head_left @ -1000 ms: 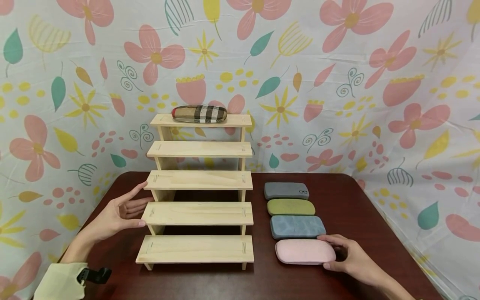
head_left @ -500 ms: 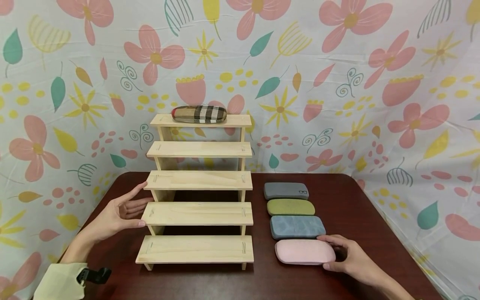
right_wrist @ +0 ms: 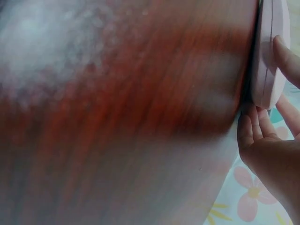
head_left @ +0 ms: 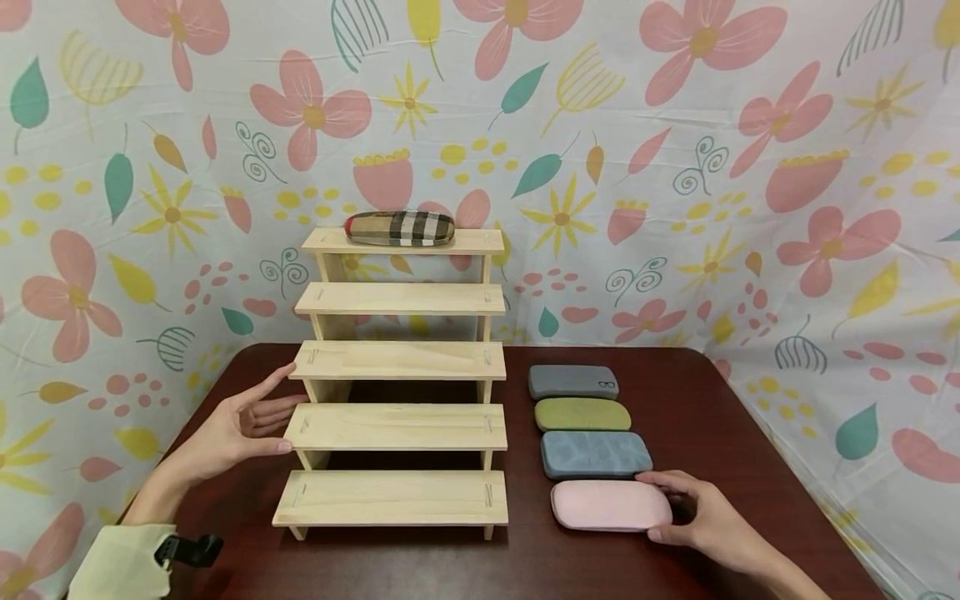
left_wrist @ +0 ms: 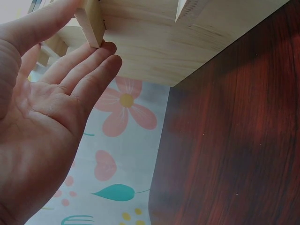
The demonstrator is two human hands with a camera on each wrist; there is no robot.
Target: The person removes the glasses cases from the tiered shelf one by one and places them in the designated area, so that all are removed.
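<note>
A five-tier wooden display stand [head_left: 405, 360] stands on the table, with a plaid glasses case [head_left: 400, 228] lying on its top tier. My left hand [head_left: 240, 427] is at the stand's left side, index fingertip at the end of the middle tier and thumb at the tier below. Its fingers look straight in the left wrist view. My right hand [head_left: 701, 517] pinches the right end of a pink glasses case [head_left: 609, 505] between thumb and fingers. Behind that case lie a blue glasses case [head_left: 596, 454], a green one and a grey one in a column.
The dark red-brown table [head_left: 375, 571] carries everything. A floral cloth [head_left: 675, 167] hangs behind and along the sides. The grey glasses case [head_left: 572, 382] and green glasses case [head_left: 582, 414] lie right of the stand, close to its edge.
</note>
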